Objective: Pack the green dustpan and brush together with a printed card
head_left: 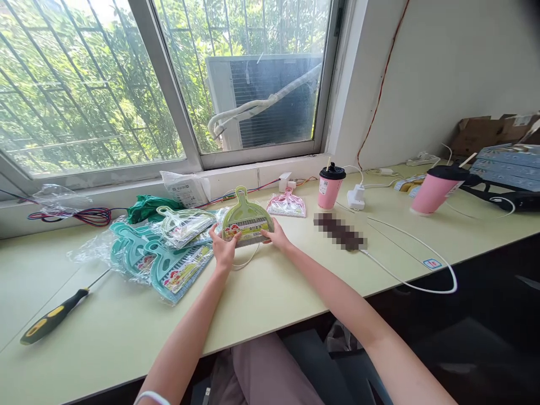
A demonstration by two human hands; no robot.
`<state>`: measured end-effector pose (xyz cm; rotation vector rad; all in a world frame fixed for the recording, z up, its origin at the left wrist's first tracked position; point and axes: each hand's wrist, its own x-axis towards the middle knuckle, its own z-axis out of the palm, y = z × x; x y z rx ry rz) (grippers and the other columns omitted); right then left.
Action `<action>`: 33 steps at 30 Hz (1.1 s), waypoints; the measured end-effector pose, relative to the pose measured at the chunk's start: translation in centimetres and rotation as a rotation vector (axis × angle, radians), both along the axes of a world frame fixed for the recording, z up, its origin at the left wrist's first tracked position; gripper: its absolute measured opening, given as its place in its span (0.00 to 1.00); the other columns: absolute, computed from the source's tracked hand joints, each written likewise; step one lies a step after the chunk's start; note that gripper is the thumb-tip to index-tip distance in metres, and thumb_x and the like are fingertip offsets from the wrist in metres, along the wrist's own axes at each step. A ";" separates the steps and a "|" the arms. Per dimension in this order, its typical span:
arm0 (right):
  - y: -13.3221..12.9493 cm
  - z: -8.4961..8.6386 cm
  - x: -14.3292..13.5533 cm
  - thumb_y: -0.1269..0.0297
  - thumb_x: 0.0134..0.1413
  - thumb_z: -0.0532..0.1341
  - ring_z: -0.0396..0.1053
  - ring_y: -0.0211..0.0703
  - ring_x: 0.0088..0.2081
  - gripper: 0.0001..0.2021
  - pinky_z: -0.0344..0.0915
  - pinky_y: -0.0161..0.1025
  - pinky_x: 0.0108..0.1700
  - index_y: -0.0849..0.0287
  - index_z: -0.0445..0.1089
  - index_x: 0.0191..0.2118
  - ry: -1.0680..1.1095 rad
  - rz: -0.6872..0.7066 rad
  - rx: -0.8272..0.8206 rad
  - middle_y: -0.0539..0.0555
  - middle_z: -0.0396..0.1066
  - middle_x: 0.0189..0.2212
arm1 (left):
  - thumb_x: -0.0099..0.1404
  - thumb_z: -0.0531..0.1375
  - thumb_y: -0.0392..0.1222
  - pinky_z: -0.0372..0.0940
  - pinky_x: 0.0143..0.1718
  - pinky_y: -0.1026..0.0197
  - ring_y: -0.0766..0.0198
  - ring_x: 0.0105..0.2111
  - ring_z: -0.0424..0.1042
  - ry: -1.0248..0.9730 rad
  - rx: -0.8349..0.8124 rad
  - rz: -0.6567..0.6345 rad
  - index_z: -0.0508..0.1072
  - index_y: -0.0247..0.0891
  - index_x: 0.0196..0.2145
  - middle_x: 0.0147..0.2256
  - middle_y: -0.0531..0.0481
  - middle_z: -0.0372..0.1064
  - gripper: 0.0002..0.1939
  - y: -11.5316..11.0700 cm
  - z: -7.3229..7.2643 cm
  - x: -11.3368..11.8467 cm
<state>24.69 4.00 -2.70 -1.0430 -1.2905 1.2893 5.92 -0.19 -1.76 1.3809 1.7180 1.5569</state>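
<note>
A green dustpan set [247, 219] with a printed label is held upright above the table, its handle pointing up. My left hand [225, 246] grips its lower left corner, thumb on the front. At the lower right corner, my right hand [277, 234] pinches it the same way. Several teal dustpan sets [177, 270] in clear wrap lie in a pile to the left, with a pale green set [183, 225] on top. Behind and to the right of the held set lies a pink dustpan set [287, 203].
A screwdriver [54, 318] lies at the left of the table [261, 304]. Two pink cups [330, 188] with black lids, a white charger [356, 197], a cable and a blurred-out item [340, 232] are on the right. Green plastic [149, 208] and wires lie near the window.
</note>
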 end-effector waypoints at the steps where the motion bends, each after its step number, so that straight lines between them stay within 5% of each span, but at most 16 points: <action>1: 0.0 0.1 0.0 0.58 0.46 0.68 0.73 0.43 0.41 0.28 0.75 0.34 0.29 0.50 0.61 0.53 0.012 0.006 0.000 0.53 0.71 0.49 | 0.54 0.68 0.52 0.65 0.50 0.52 0.54 0.46 0.74 -0.037 0.011 -0.012 0.49 0.46 0.60 0.47 0.43 0.72 0.43 0.2 -0.1 -0.1; 12: -0.1 0.7 0.2 0.57 0.57 0.60 0.74 0.41 0.37 0.15 0.73 0.33 0.26 0.50 0.63 0.49 0.077 0.015 -0.011 0.52 0.73 0.47 | 0.61 0.59 0.59 0.71 0.41 0.55 0.53 0.45 0.74 -0.241 0.111 -0.182 0.69 0.38 0.49 0.46 0.42 0.74 0.26 0.6 -0.1 -0.8; 19: -0.3 1.3 0.9 0.53 0.58 0.60 0.74 0.41 0.35 0.20 0.74 0.35 0.30 0.52 0.63 0.54 0.036 0.054 -0.005 0.54 0.74 0.46 | 0.58 0.61 0.61 0.69 0.22 0.60 0.61 0.19 0.73 -0.323 -0.213 -0.422 0.68 0.32 0.37 0.24 0.45 0.73 0.26 1.1 1.0 -2.2; 26: -1.3 2.1 1.8 0.39 0.64 0.38 0.74 0.35 0.27 0.32 0.74 0.38 0.39 0.47 0.45 0.68 0.030 0.232 0.065 0.57 0.72 0.51 | 0.61 0.60 0.47 0.65 0.16 0.63 0.67 0.16 0.68 -0.423 0.057 -0.180 0.70 0.33 0.34 0.28 0.48 0.73 0.13 0.2 6.4 -5.9; 30: -1.0 1.8 2.0 0.39 0.64 0.39 0.74 0.37 0.28 0.33 0.73 0.36 0.36 0.52 0.47 0.67 -0.045 0.223 0.013 0.59 0.73 0.50 | 0.66 0.55 0.42 0.63 0.18 0.66 0.68 0.19 0.70 -0.362 0.105 0.070 0.70 0.32 0.39 0.35 0.45 0.74 0.10 0.6 9.1 -10.3; 33: -0.5 1.1 1.8 0.38 0.63 0.40 0.74 0.38 0.28 0.33 0.72 0.36 0.33 0.55 0.52 0.64 -0.106 0.276 -0.037 0.61 0.73 0.50 | 0.70 0.51 0.43 0.66 0.23 0.61 0.63 0.22 0.73 -0.146 -0.052 0.226 0.68 0.28 0.48 0.41 0.37 0.73 0.16 0.4 9.4 -13.7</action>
